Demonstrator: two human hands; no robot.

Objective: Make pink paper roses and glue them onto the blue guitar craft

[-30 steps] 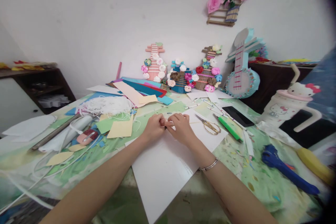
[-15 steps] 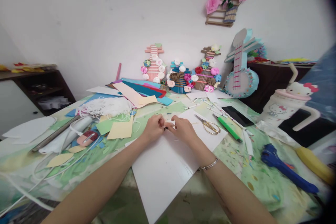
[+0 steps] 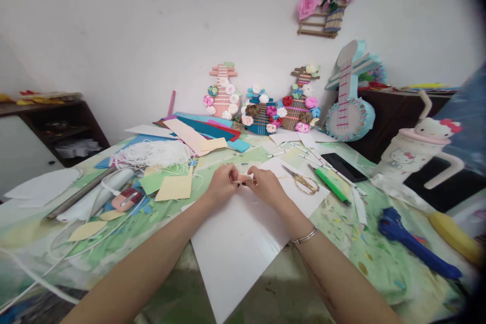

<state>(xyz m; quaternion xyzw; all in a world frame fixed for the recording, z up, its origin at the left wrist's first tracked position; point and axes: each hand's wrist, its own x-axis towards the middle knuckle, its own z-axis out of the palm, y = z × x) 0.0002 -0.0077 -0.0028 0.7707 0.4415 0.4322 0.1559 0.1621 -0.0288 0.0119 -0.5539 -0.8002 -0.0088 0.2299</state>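
Above a white sheet [image 3: 235,248], my left hand [image 3: 224,182] and my right hand [image 3: 264,185] meet at their fingertips. Both are closed in a pinch. Whatever sits between the fingers is small, pale and mostly covered, so its kind cannot be made out. Gold-handled scissors [image 3: 307,184] lie on the sheet just right of my right hand. Farther right is a green utility knife [image 3: 332,186]. Left of my left hand are cream paper pieces [image 3: 173,187] and a tangle of white cord [image 3: 154,156].
A phone [image 3: 345,167], a white tumbler [image 3: 410,149] and a blue glue gun [image 3: 415,248] are on the right. At the back stand flower-covered paper instruments [image 3: 260,111] beside coloured paper sheets [image 3: 205,129]. A pink mouse-shaped item [image 3: 127,199] and white cables lie at the left.
My hands stay together in almost the same place, with only slight finger movement. The objects on the table have not moved.
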